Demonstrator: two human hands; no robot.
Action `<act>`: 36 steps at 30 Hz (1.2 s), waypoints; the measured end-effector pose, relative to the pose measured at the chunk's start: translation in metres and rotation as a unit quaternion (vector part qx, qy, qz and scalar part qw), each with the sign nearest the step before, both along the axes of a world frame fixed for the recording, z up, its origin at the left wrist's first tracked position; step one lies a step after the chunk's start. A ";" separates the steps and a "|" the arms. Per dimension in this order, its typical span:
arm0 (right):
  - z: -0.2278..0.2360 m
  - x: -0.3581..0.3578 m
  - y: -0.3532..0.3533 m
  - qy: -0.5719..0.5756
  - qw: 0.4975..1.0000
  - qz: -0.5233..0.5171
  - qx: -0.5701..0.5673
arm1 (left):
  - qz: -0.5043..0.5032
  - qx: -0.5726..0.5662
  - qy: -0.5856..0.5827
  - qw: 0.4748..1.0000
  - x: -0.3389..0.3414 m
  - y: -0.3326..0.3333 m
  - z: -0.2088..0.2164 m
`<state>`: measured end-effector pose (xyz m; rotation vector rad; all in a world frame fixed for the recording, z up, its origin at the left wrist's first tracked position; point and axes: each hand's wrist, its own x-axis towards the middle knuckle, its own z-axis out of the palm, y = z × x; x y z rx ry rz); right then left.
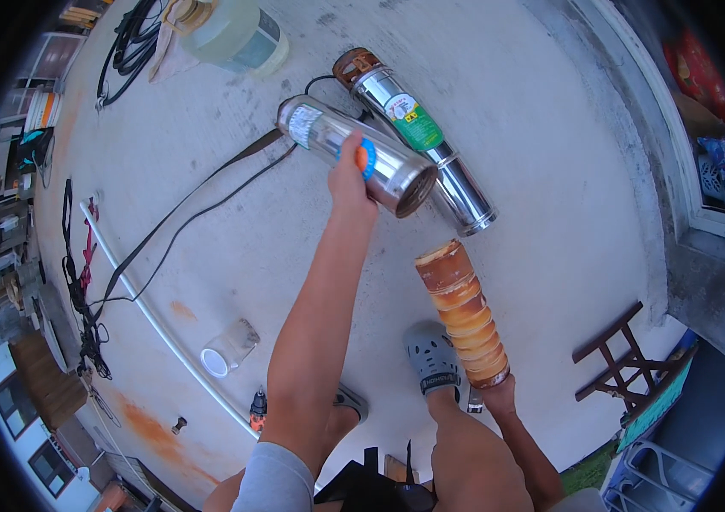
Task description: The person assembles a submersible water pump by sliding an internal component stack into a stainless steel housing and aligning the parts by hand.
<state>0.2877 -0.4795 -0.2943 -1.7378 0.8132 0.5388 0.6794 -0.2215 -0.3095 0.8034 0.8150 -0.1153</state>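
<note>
the left hand (pixel 351 175) is clamped around the smooth metal tube (pixel 311 128), a shiny silver cylinder with a pale label near its far end and a round blue and orange sticker partly covered by the fingers; its near end, turned down and to the right, shows a dark round rim. the tube slants across the pale floor (pixel 559 213), overlapping in view part of the silver pump (pixel 460 188), which lies just to its right with a green and white label and a brown, rusty-looking far end; whether the two touch cannot be told. the right hand (pixel 499 395) is closed on the near end of the ridged cylinder (pixel 465 320), orange-brown and ringed with bands, its fingers mostly hidden; the far end points up toward the pump, well short of the left hand. behind the ridged cylinder stands a foot in a grey clog (pixel 426 350). to the left, a clear container (pixel 234 348) lies on its side near a long white pipe (pixel 129 282), and an orange and black drill (pixel 257 410) shows beside the left forearm. a clear jug (pixel 238 38) of pale liquid stands beyond the tube, near a black coiled hose (pixel 128 43). a dark wooden frame (pixel 623 354) is at the right.
</note>
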 end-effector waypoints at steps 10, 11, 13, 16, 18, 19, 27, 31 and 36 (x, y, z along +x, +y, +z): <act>0.024 0.017 -0.011 -0.139 0.987 0.068 -0.040 | 0.112 -0.290 -0.106 0.944 -0.036 0.101 0.100; 0.028 0.024 -0.009 -0.171 0.982 0.077 -0.035 | 0.114 -0.287 -0.106 0.945 -0.040 0.104 0.098; 0.036 0.030 -0.007 -0.165 0.982 0.090 -0.031 | 0.109 -0.251 -0.101 0.957 -0.050 0.104 0.090; 0.042 0.034 -0.008 -0.189 0.977 0.099 -0.023 | 0.071 -0.274 -0.116 0.952 -0.068 0.095 0.081; 0.057 0.044 -0.003 -0.183 0.977 0.108 -0.006 | 0.053 -0.213 -0.122 0.968 -0.077 0.084 0.074; 0.062 0.049 -0.002 -0.184 0.977 0.108 -0.004 | 0.049 -0.176 -0.105 0.978 -0.081 0.081 0.075; 0.074 0.076 -0.003 -0.088 0.986 0.138 0.015 | 0.068 -0.151 -0.074 0.983 -0.107 0.045 0.049; 0.061 0.070 -0.021 -0.115 0.976 0.180 -0.043 | 0.069 -0.124 -0.110 0.984 -0.122 0.041 0.016; 0.062 0.072 -0.031 -0.138 0.939 0.277 -0.149 | 0.055 -0.090 -0.099 0.989 -0.140 0.040 0.005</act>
